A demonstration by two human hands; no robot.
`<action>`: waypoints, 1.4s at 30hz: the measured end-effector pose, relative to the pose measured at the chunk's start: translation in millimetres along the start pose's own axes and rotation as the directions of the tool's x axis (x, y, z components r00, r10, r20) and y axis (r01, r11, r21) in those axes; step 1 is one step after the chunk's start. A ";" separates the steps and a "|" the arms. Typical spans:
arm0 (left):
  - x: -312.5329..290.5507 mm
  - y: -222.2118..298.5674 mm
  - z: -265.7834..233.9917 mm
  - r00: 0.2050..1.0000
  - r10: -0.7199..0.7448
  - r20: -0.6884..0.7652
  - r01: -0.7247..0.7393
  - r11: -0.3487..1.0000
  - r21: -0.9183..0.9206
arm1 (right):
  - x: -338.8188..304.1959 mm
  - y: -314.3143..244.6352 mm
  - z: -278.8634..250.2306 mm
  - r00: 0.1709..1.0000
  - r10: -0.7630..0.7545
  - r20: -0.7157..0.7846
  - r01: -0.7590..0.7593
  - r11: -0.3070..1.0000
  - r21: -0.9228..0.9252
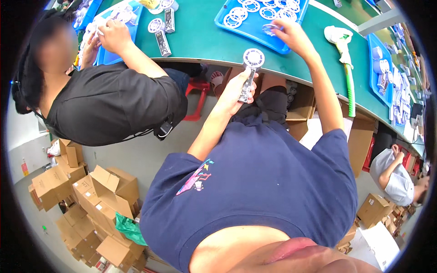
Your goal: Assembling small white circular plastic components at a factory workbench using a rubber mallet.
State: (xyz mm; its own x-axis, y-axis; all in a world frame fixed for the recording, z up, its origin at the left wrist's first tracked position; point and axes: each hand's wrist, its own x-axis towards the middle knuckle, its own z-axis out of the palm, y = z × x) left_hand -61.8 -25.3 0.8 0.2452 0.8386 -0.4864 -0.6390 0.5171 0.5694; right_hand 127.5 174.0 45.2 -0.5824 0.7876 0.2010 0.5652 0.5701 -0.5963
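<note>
My left hand (237, 87) is closed round the handle of a small handheld fan (253, 58), just off the front edge of the table. The fan's round white head points up, and its dark, partly open-looking handle shows below. My right hand (293, 37) is over the near right part of a blue tray (248, 35). Its thumb and fingers pinch a white ring-shaped fan cover (268, 30), which looks tilted and is partly hidden by the fingers. Several more white rings (232, 20) lie in the tray.
Two more fans (162, 42) lie on the green table (195, 41) to the left, near a co-worker (114, 100) handling white parts over another blue tray. To the right are a green-handled tool wrapped in white (349, 86) and a blue tray (374, 86) of parts. Cardboard boxes (102, 200) stand behind.
</note>
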 end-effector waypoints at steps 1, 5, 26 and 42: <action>-1.7 0.1 -0.8 1.000 0.000 0.006 0.000 1.000 -0.005 | -11.0 0.0 -6.6 0.996 -0.020 -0.082 0.025 0.998 0.065; -1.3 6.9 -9.6 0.995 -0.054 0.084 0.058 0.997 -0.041 | -66.8 6.5 -38.2 0.956 -0.039 -0.291 0.045 0.999 0.011; 0.7 25.7 -8.1 0.992 0.127 -0.011 -0.106 0.870 0.481 | -137.7 9.4 7.2 0.849 0.099 -0.519 -0.300 0.899 -0.319; -4.2 47.9 -18.7 0.998 0.038 0.055 -0.063 0.793 0.606 | -63.9 -77.7 28.0 0.969 -0.238 0.073 0.227 0.964 0.137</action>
State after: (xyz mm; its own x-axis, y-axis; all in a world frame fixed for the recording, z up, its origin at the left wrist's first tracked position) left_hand -107.1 -7.3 17.7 0.2610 0.8656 -0.4272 -0.0808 0.4606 0.8839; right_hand 104.5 72.9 56.9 -0.7411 0.6102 0.2801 0.3329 0.6963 -0.6359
